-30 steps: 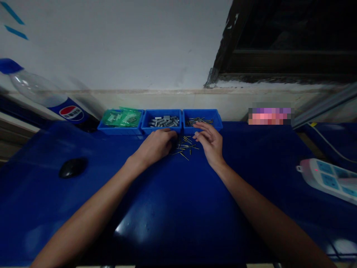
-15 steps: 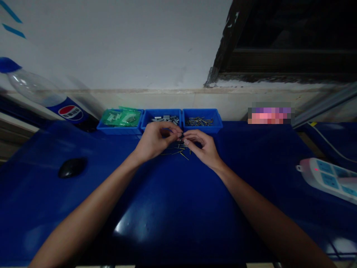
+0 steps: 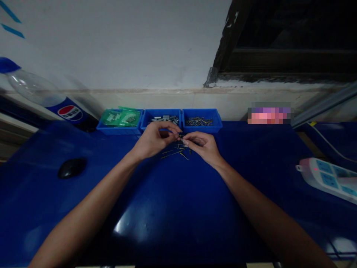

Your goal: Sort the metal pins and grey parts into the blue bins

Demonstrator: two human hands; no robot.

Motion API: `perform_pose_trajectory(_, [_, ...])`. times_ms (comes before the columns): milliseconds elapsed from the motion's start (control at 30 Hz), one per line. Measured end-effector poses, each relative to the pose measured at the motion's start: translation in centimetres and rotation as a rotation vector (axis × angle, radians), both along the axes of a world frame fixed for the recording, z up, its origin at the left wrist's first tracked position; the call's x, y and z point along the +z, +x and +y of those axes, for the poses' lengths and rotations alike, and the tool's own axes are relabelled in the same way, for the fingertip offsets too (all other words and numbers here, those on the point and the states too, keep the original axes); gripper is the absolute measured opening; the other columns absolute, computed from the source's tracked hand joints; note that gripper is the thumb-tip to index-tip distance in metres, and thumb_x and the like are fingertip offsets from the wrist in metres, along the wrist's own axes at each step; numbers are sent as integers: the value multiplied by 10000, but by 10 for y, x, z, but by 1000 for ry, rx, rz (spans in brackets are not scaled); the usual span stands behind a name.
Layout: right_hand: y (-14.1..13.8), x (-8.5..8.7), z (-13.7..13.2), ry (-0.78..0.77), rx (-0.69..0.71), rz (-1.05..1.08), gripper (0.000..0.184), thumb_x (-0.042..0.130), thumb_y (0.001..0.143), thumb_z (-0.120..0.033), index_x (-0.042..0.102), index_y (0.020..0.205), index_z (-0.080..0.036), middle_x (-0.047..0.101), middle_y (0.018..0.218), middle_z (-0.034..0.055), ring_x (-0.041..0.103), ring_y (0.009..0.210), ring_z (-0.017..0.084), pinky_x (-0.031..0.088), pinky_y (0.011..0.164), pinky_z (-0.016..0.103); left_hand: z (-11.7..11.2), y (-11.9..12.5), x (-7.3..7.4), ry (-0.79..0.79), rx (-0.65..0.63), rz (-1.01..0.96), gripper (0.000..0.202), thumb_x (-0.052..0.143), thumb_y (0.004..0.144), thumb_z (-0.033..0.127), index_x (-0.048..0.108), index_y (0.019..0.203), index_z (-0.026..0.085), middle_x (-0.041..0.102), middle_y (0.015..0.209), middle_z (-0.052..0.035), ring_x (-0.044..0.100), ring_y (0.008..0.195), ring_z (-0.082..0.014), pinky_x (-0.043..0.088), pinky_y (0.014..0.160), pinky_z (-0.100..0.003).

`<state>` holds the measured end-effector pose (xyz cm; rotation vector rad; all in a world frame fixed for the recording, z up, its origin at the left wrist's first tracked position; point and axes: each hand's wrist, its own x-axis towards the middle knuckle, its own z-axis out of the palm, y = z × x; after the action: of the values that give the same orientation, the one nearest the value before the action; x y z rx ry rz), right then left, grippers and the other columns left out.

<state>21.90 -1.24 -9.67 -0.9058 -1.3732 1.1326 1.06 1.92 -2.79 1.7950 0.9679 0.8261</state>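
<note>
My left hand and my right hand meet fingertip to fingertip over the blue table, just in front of the bins. Each has thumb and finger pinched together. Between the fingertips is a small dark and metallic piece, too small to name and mostly covered by the fingers. Several thin metal screw-like pins lie loose on the table below the hands. Behind my left hand stands a blue bin of grey metal pieces. Behind my right hand is another bin, holding many thin metal pins.
Left of those two, a third blue bin holds green plastic packets. A cola bottle leans at the left, with a black mouse nearer me. On the right lies a white power strip. A wall runs behind the bins.
Both hands stay together in nearly the same spot. The left hand has shifted slightly left, uncovering more of the loose pins, and the fingertips have adjusted around the small piece.
</note>
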Motion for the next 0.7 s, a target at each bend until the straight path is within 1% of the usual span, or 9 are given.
perform_pose_trajectory(100, [1, 1, 1, -19, -20, 37, 258, 890, 792, -381, 794, 998, -259, 820, 944, 31, 777, 891, 209, 631, 857, 385, 0, 1, -3, -15, -33, -8, 160, 748, 864, 211, 751, 1000, 127, 785, 911, -83, 753, 817, -172, 631, 798, -298])
perform_pose_trajectory(233, [2, 0, 1, -41, -22, 37, 205, 886, 791, -379, 809, 925, -243, 819, 900, 33, 768, 823, 197, 636, 807, 372, 0, 2, -6, 6, -45, 16, 171, 743, 873, 219, 750, 1016, 126, 786, 926, -84, 754, 817, -171, 622, 783, -282])
perform_pose_trajectory(333, [3, -2, 2, -38, -50, 38, 174, 885, 786, -367, 814, 891, -246, 816, 865, 28, 766, 777, 195, 644, 769, 369, 0, 0, -8, 113, -16, 122, 175, 721, 903, 258, 753, 1025, 137, 789, 996, -93, 754, 838, -184, 617, 792, -301])
perform_pose_trajectory(400, [3, -3, 3, -20, -130, 39, 165, 872, 800, -359, 812, 908, -250, 819, 886, 31, 778, 802, 206, 656, 799, 389, 1, -3, -9, 223, -15, 255, 221, 719, 915, 290, 750, 1082, 148, 785, 1055, -101, 756, 890, -210, 613, 836, -338])
perform_pose_trajectory(467, [3, -5, 4, 14, -253, 39, 192, 843, 829, -353, 809, 992, -256, 827, 982, 44, 791, 888, 227, 657, 892, 433, 2, -8, -11, 312, -75, 425, 314, 767, 886, 312, 740, 1165, 168, 777, 1119, -107, 750, 989, -254, 597, 911, -385])
perform_pose_trajectory(533, [3, -6, 6, 49, -358, 33, 282, 817, 850, -343, 789, 1121, -270, 813, 1140, 59, 787, 984, 243, 639, 980, 472, 2, -12, -13, 347, -147, 575, 411, 827, 831, 295, 732, 1218, 192, 762, 1179, -111, 731, 1075, -288, 574, 971, -411])
perform_pose_trajectory(567, [4, -6, 7, 62, -389, 29, 338, 811, 853, -337, 772, 1183, -278, 795, 1216, 65, 781, 1019, 248, 632, 1002, 479, 2, -13, -14, 350, -170, 626, 427, 837, 815, 271, 732, 1224, 201, 754, 1199, -111, 725, 1090, -293, 567, 980, -410])
perform_pose_trajectory(633, [4, -7, 7, 73, -410, 17, 431, 801, 856, -329, 732, 1279, -291, 751, 1334, 74, 770, 1053, 254, 632, 1007, 480, 2, -14, -16, 345, -186, 673, 376, 802, 822, 198, 740, 1193, 210, 754, 1182, -105, 728, 1052, -277, 566, 944, -381])
perform_pose_trajectory(700, [4, -7, 7, 79, -405, 2, 471, 783, 867, -319, 700, 1330, -297, 723, 1382, 79, 765, 1059, 255, 635, 993, 477, 2, -14, -17, 332, -194, 672, 285, 724, 843, 121, 754, 1112, 212, 768, 1087, -89, 733, 957, -248, 564, 856, -336])
